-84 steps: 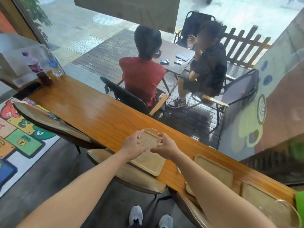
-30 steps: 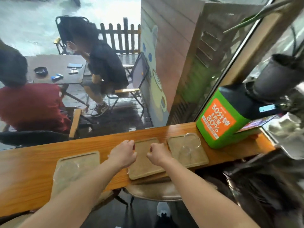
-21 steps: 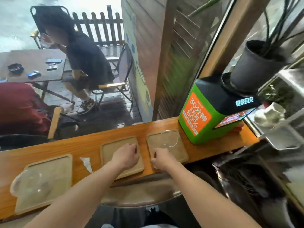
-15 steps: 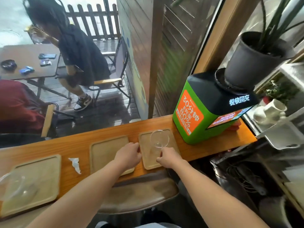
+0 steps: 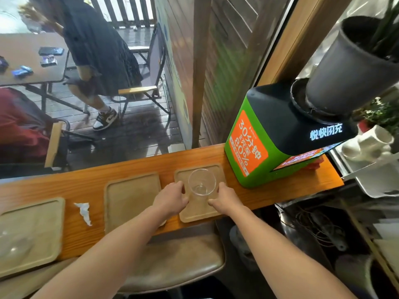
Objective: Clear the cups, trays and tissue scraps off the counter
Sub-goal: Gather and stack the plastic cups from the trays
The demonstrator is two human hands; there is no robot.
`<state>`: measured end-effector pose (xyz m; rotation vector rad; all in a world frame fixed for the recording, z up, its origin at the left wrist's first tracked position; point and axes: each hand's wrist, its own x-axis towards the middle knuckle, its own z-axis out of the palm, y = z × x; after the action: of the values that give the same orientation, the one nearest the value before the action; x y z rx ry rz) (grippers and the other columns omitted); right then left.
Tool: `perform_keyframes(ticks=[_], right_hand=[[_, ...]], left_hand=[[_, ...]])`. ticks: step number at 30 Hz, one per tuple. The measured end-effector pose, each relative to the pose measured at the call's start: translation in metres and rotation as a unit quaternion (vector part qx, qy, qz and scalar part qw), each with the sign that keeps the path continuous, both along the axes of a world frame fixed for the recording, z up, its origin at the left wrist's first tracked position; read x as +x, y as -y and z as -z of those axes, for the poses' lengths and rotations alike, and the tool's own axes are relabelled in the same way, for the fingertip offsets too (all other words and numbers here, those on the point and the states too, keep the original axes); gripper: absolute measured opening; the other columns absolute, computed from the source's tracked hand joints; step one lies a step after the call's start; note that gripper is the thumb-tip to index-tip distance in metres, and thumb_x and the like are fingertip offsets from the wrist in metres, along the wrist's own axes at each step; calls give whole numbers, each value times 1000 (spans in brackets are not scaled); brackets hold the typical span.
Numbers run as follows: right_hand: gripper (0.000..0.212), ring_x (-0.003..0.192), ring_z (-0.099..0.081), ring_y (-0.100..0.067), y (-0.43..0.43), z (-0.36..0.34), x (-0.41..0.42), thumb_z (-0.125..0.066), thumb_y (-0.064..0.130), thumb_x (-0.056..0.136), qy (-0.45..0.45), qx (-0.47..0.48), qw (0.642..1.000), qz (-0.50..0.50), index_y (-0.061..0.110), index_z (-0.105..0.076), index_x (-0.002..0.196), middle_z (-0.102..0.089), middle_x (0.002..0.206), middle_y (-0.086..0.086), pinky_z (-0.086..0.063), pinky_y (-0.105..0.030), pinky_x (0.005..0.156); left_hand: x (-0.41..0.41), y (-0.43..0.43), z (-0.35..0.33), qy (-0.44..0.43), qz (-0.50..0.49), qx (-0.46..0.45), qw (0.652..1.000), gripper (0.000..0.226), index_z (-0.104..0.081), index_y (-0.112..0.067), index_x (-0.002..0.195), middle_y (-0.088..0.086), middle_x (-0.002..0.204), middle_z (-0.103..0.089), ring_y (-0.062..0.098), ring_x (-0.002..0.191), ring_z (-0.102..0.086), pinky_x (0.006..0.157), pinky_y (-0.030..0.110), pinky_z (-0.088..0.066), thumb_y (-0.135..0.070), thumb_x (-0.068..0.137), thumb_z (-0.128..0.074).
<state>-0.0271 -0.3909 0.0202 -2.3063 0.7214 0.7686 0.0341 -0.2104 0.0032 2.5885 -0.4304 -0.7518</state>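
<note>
While both hands close in from either side, the clear glass cup [image 5: 201, 181] stands upright on the right-hand wooden tray [image 5: 199, 210], out at the counter's [image 5: 133, 169] right end, just beside the green charging kiosk [image 5: 278, 134] at two o'clock. The left hand [image 5: 170, 200] curls at the cup's nine o'clock, the right hand [image 5: 222, 196] at its three o'clock; each grip looks half-closed and pressed to the tray's rim or the glass wall, though which one cannot be told from above.

Risk here, by the look of it: the cup is smooth, thin-walled and round, and it sits loose on a flat tray. Lift that tray unevenly and the glass could slide or tip toward the stool [image 5: 172, 262] below. The tray overhangs the counter's near edge too, so a careless tug might drop it.

At nine o'clock lies an empty middle tray [image 5: 131, 199], matte, pale, rounded corners and a raised lip. Further left, a crumpled white tissue scrap [image 5: 83, 212], soft and torn, and a third tray [image 5: 30, 214] carrying another clear cup [image 5: 10, 244], blurred.
</note>
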Motion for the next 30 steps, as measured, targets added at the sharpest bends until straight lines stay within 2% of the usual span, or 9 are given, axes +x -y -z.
perform_keyframes(ticks=[5, 7, 9, 13, 16, 19, 23, 26, 30], right_hand=[[87, 133, -48, -30, 4, 8, 5, -79, 21, 82, 28, 58, 997, 45, 14, -26, 150, -47, 146, -12, -45, -39, 105], [90, 133, -46, -26, 4, 8, 6, -81, 17, 79, 61, 85, 993, 47, 19, -26, 150, -46, 146, -8, -41, -33, 102], [88, 131, -48, -24, 2, 8, 7, -82, 16, 78, 91, 96, 990, 45, 23, -28, 148, -48, 144, -5, -40, -28, 96], [82, 116, -57, -23, -7, 4, 8, -82, 18, 79, 102, 117, 986, 63, 27, -33, 143, -52, 132, -2, -54, -37, 92], [81, 113, -52, -16, -14, 0, 10, -86, 30, 74, 125, 117, 984, 56, 28, -37, 138, -53, 129, 2, -47, -28, 86], [76, 113, -54, -15, -27, -9, 17, -88, 36, 69, 135, 140, 980, 46, 34, -40, 127, -52, 119, 10, -47, -28, 85], [69, 103, -53, -8, -61, -27, 34, -88, 39, 68, 153, 168, 974, 13, 42, -38, 117, -50, 110, 16, -44, -22, 71], [67, 105, -57, -8, -98, -42, 48, -88, 36, 70, 155, 191, 969, -26, 41, -41, 117, -52, 107, 19, -50, -26, 78], [66, 97, -57, -2, -156, -61, 65, -90, 34, 66, 184, 198, 960, -73, 36, -47, 117, -56, 103, 20, -47, -22, 75]], left_hand=[[5, 9, 13, -44, -65, -54, 995, 44, -52, -25, 115, -2, 115, -58, 14, 99, -57, 84, 32, -54, -21, 78, -75], [6, 13, 14, -58, -78, -81, 992, 57, -49, -24, 125, -1, 124, -55, 17, 107, -56, 90, 34, -53, -18, 76, -77], [6, 17, 13, -76, -86, -111, 987, 63, -47, -24, 129, -2, 126, -54, 19, 105, -60, 89, 37, -55, -14, 75, -78], [4, 17, 7, -83, -103, -151, 980, 59, -50, -25, 126, -5, 117, -56, 15, 92, -65, 79, 32, -58, -11, 76, -79], [4, 6, -2, -64, -109, -181, 975, 57, -49, -29, 117, -7, 111, -55, 10, 88, -62, 73, 26, -57, -10, 73, -81], [6, -14, -15, -44, -118, -211, 969, 57, -48, -33, 109, -12, 108, -59, 3, 87, -60, 66, 16, -51, -16, 69, -84], [7, -55, -32, -12, -153, -230, 961, 57, -51, -30, 115, -13, 108, -61, 8, 93, -62, 76, 25, -57, -29, 69, -86], [7, -96, -45, 2, -191, -242, 951, 55, -51, -32, 114, -15, 108, -60, 7, 90, -64, 69, 21, -55, -30, 70, -85], [8, -158, -62, 36, -221, -245, 943, 50, -53, -31, 111, -15, 104, -63, 4, 89, -64, 68, 15, -50, -28, 71, -83]])
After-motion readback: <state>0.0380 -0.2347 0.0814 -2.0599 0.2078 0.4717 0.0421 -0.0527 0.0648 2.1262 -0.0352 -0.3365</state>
